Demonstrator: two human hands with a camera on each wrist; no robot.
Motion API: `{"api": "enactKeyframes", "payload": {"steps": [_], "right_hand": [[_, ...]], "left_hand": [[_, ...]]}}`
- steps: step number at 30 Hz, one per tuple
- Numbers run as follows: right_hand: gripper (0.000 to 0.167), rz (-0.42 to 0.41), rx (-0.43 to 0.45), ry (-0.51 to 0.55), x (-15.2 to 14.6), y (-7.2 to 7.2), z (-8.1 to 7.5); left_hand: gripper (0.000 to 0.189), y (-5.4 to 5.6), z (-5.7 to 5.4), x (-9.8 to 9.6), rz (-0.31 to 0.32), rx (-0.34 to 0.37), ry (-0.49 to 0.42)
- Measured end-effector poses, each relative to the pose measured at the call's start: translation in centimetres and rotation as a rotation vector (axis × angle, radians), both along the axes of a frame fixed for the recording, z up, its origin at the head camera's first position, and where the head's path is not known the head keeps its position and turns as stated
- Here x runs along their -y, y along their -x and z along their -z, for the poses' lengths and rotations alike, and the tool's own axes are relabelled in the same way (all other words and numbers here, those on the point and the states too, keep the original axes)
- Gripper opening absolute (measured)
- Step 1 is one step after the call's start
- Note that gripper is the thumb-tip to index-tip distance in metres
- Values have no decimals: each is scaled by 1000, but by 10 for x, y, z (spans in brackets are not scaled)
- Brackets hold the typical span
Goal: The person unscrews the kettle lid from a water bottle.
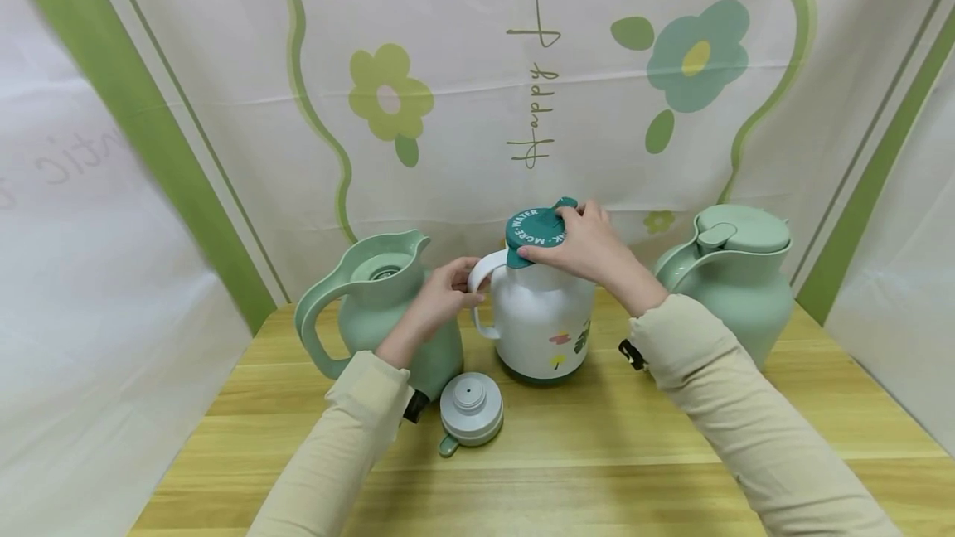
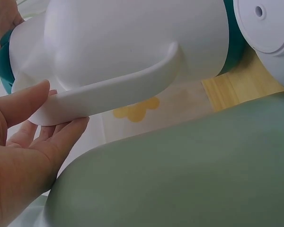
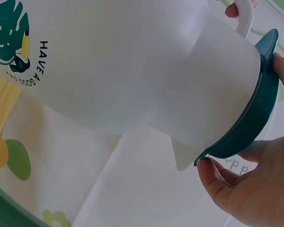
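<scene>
A white thermos jug (image 1: 543,317) with a teal base and printed pictures stands upright mid-table. Its teal lid (image 1: 531,230), lettered in white, sits on the mouth. My right hand (image 1: 597,249) holds this lid from above, thumb at the near tab and fingertips at the far edge over the spout. With my left hand (image 1: 440,298) I pinch the upper part of the white handle (image 2: 113,91), thumb on one side and fingers on the other. In the right wrist view, the lid's rim (image 3: 248,130) lies close along the jug's neck.
Left of the white jug stands a green jug (image 1: 436,346) without a lid, its mouth exposed. A grey stopper (image 1: 472,406) with a green tab lies upside down in front. Another green jug (image 1: 746,297), lidded, is at the right. A printed curtain (image 1: 462,15) hangs behind the wooden table (image 1: 567,487).
</scene>
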State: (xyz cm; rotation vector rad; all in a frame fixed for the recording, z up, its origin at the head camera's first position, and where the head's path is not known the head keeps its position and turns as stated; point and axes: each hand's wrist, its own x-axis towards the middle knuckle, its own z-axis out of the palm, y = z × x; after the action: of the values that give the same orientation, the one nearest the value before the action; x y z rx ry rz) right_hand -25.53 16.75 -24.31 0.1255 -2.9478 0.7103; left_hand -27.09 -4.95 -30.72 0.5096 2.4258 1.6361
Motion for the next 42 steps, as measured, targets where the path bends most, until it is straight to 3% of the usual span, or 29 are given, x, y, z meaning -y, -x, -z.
{"api": "enactKeyframes", "payload": {"steps": [8,16,19,25,30,35,42], "right_hand": [[99,-23,49,44,-8,1,-3],[84,-208,96,108,-20,8,-5],[88,-174,122,114,-15,8,-5],[100,41,57,51,9,0,-2],[103,116,26,14,19,-1,2],[99,123,26,19,19,-1,1],[98,20,65,32,7,3,-3]], "left_hand": [[50,-1,-2,-1,-5,10,4],[49,-2,-3,0,-8,8,6],[50,-2,-1,1,-9,3,2],[49,-1,0,0,-7,-18,0],[49,-2,-1,0,-12,-10,5],[49,-2,-1,-1,-6,-12,13],[49,-3,-2,0,-5,4,-3]]}}
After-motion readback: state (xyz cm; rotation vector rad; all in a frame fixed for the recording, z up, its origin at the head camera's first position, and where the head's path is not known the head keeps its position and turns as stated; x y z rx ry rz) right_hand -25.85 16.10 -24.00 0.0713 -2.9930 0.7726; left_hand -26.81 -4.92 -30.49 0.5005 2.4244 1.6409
